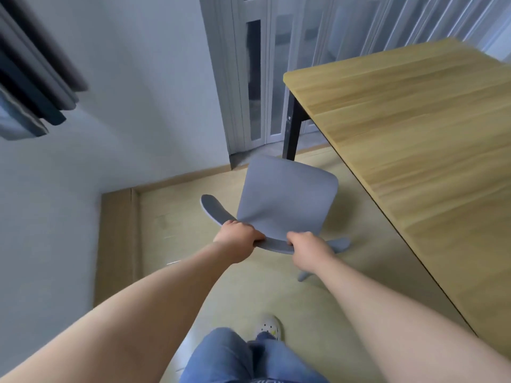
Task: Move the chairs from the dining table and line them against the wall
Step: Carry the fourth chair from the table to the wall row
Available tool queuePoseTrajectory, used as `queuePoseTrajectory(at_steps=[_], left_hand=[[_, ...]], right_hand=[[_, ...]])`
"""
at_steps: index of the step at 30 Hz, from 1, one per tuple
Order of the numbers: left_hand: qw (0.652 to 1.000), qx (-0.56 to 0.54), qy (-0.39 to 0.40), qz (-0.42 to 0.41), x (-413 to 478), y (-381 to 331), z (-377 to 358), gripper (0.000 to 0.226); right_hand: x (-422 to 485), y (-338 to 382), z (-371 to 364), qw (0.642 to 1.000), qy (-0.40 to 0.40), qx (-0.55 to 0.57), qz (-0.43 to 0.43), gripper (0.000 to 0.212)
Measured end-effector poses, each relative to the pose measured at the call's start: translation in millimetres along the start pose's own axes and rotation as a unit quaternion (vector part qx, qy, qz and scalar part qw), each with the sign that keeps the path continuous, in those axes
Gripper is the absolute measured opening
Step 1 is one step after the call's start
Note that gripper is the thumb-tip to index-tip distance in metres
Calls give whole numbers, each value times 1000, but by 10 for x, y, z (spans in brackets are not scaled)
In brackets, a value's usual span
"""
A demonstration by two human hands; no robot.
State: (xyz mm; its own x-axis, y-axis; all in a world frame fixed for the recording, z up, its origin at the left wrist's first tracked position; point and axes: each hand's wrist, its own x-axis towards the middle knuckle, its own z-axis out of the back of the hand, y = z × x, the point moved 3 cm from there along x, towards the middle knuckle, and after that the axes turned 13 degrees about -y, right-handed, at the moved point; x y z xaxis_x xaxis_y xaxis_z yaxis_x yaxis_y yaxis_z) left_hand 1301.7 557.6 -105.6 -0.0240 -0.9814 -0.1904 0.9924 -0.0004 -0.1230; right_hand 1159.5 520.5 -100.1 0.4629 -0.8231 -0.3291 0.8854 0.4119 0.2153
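Observation:
A grey-blue chair point(287, 197) stands on the floor just left of the wooden dining table point(420, 139), its seat facing away from me. Both hands grip the curved top of its backrest: my left hand point(237, 234) on the left part, my right hand point(308, 250) on the right part. One chair leg point(302, 276) shows under my right wrist; the other legs are hidden. The white wall point(124, 92) runs along the left, a short way from the chair.
A black table leg point(291, 128) stands just beyond the chair. A grey folding door point(276, 64) closes the far side. Dark clothes point(33, 87) hang at upper left. A wooden skirting point(116, 244) lines the wall. My jeans and a white shoe point(266, 327) are below.

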Motion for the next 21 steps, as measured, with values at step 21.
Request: queuePoseTrajectory(at_steps=[21], left_hand=[[988,118,96,-27,-2852,-1314,-1181,32]], right_hand=[[-2787,163,-1481,979,53,-152,124,32]])
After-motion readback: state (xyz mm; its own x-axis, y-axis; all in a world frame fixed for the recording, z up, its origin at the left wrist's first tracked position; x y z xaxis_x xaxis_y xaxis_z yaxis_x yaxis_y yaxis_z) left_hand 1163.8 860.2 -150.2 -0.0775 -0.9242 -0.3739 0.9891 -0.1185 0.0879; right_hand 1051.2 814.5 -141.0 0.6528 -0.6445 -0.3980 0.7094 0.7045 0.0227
